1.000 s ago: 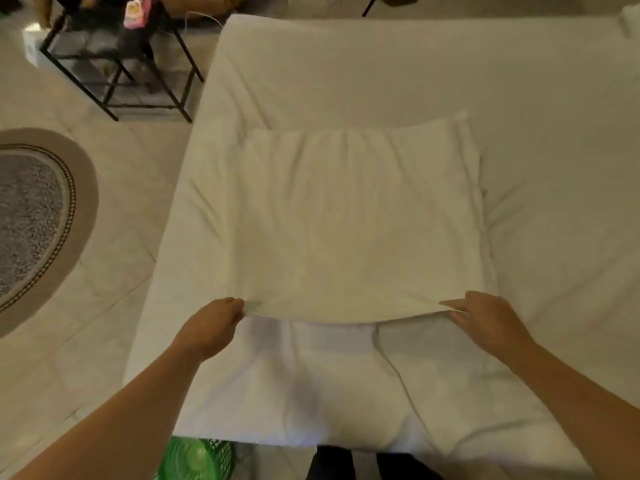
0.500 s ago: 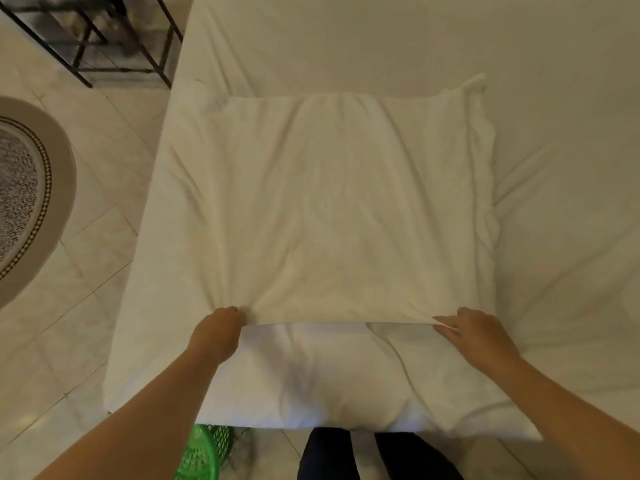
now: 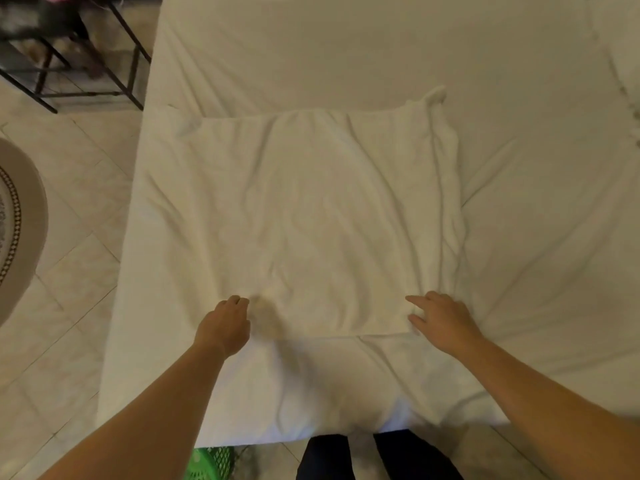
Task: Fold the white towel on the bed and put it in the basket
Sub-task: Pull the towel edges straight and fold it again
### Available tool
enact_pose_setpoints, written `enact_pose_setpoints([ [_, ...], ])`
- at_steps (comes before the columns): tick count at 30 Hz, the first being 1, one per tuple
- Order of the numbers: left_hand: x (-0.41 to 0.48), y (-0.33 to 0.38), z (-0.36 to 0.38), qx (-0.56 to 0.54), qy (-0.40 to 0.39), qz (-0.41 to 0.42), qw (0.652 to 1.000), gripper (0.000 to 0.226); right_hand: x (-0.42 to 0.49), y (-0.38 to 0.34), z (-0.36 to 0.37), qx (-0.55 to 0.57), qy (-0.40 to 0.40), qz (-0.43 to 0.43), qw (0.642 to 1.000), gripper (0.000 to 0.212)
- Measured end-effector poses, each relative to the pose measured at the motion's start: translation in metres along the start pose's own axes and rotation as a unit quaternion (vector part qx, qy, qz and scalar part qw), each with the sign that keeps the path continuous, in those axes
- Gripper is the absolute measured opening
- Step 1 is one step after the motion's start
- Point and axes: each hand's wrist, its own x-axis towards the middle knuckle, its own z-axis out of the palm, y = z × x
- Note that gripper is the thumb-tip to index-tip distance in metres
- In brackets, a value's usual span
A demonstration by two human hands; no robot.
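Note:
The white towel [image 3: 311, 216] lies spread as a wrinkled square on the white bed [image 3: 536, 271], its near edge close to the bed's front. My left hand [image 3: 225, 323] sits at the near-left corner with fingers curled into the cloth, which puckers toward it. My right hand [image 3: 440, 320] rests at the near-right corner, fingers spread and flat. A sliver of the green basket [image 3: 207, 462] shows on the floor below the bed's front edge, mostly hidden by my left forearm.
A black metal rack [image 3: 86, 81] stands on the tiled floor at the top left. A round rug [image 3: 17, 230] lies at the left edge. My legs in dark trousers [image 3: 346, 455] stand against the bed's front.
The towel's near edge, held lifted before, now lies flat on the bed. My right hand has let go and spread its fingers. The view has dropped closer over the towel.

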Motion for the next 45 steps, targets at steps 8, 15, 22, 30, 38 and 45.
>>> enact_pose_setpoints([
  [8, 0.051, 0.067, -0.060, -0.018, 0.029, 0.046, 0.998, 0.050, 0.009, 0.029, -0.029, 0.129, 0.037, 0.061, 0.989, 0.043],
  [15, 0.114, 0.168, -0.095, -0.039, 0.050, 0.087, 0.994, 0.050, 0.032, 0.090, -0.035, 0.301, 0.062, 0.116, 0.944, 0.041],
  [22, 0.197, 0.287, -0.127, -0.057, 0.072, 0.127, 0.988, 0.051, 0.079, 0.156, -0.034, 0.394, 0.072, 0.159, 0.902, 0.035],
  [30, 0.304, 0.407, -0.166, -0.062, 0.105, 0.167, 0.978, 0.054, 0.145, 0.202, -0.042, 0.433, 0.122, 0.133, 0.883, 0.036],
  [38, 0.389, 0.484, -0.200, -0.010, 0.157, 0.202, 0.967, 0.055, 0.198, 0.213, -0.035, 0.437, 0.128, 0.093, 0.885, 0.046],
  [45, 0.426, 0.532, -0.210, 0.057, 0.132, 0.218, 0.965, 0.071, 0.220, 0.216, -0.027, 0.457, 0.154, 0.085, 0.872, 0.024],
])
